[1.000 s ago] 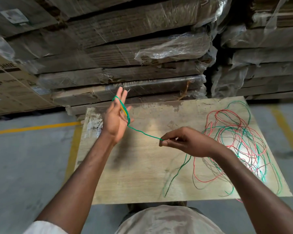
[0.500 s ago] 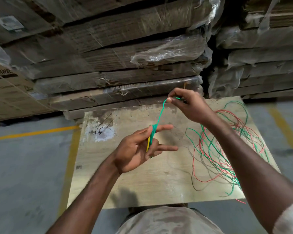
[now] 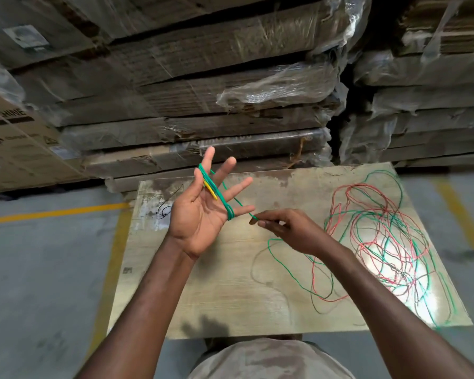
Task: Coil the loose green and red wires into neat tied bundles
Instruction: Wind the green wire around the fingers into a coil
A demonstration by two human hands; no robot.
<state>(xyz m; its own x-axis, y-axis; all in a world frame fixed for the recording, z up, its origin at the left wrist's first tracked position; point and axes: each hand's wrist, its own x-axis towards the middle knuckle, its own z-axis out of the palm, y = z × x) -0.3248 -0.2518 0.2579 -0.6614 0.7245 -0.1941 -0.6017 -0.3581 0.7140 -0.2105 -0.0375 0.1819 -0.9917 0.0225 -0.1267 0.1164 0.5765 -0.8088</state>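
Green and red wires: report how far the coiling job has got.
Done: nothing tied yet. In hand: a few turns of green wire are looped across the spread left hand, while the right hand pinches the running strand. Left: the tangled pile of red and green wires lies loose on the board, and no finished bundle is in view.

Dim, flat light fills the scene. A bright glare patch washes out the board (image 3: 230, 283) near its right edge, bleaching the tangled wires (image 3: 381, 236) there. A soft shadow lies near the board's front edge. The stacked cartons (image 3: 203, 77) bow at the corners (wide-angle distortion) and look slightly smeared; the centre stays fairly sharp.
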